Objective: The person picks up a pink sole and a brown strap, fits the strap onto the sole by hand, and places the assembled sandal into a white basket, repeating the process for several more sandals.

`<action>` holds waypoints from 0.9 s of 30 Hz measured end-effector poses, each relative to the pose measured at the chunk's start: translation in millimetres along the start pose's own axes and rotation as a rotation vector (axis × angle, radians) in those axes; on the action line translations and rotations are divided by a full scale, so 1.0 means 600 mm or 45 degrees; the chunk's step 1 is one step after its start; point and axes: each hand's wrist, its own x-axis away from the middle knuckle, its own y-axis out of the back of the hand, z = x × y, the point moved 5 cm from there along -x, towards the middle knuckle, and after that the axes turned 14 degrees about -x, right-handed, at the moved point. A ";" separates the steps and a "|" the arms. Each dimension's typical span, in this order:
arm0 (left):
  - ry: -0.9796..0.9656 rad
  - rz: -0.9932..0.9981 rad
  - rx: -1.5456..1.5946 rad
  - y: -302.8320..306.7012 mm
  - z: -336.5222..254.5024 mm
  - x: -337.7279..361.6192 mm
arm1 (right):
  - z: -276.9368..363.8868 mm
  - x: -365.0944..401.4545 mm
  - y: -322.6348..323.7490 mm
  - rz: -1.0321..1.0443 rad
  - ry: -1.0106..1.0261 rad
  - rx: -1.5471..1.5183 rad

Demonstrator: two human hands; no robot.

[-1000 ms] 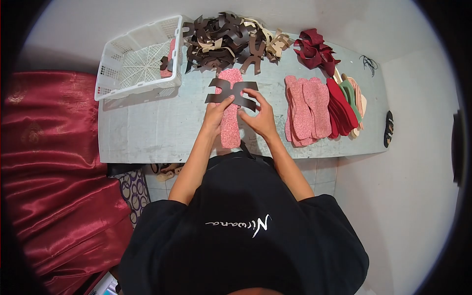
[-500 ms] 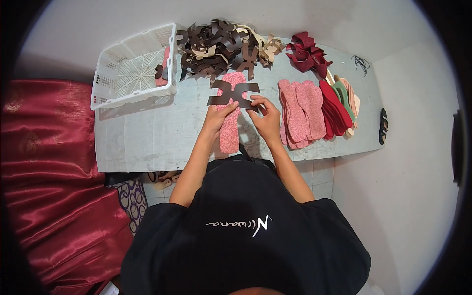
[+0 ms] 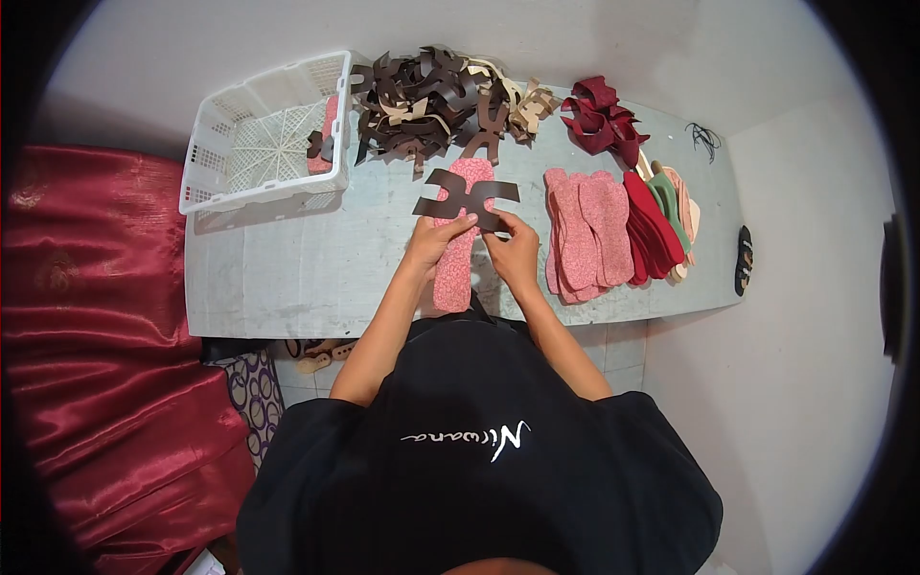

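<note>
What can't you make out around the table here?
All in the head view:
- Left hand: most fingers hidden behind the pink sole.
- Brown strap pile: lower pieces covered by upper ones.
- Footwear below: partly hidden by the tabletop.
- Black cord: too thin to trace.

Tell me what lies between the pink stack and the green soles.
The red soles lie between the pink stack and the green soles, as the head view shows.

I look from the wearer's head, forward and steeply down; the black shirt looms nearest (dark curves round off my view); the table sits farther out, mid-distance.
</note>
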 end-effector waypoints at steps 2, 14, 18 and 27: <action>-0.001 0.005 -0.015 -0.004 0.002 -0.002 | -0.004 -0.004 0.000 0.011 -0.121 -0.129; -0.045 0.002 -0.003 -0.003 0.008 -0.012 | -0.005 -0.007 -0.009 0.175 -0.435 -0.832; -0.141 -0.011 -0.146 0.002 0.013 -0.022 | -0.012 -0.009 -0.010 0.070 -0.518 -0.823; 0.062 -0.021 0.387 0.006 0.012 -0.015 | -0.020 -0.013 0.008 -0.170 -0.674 -1.052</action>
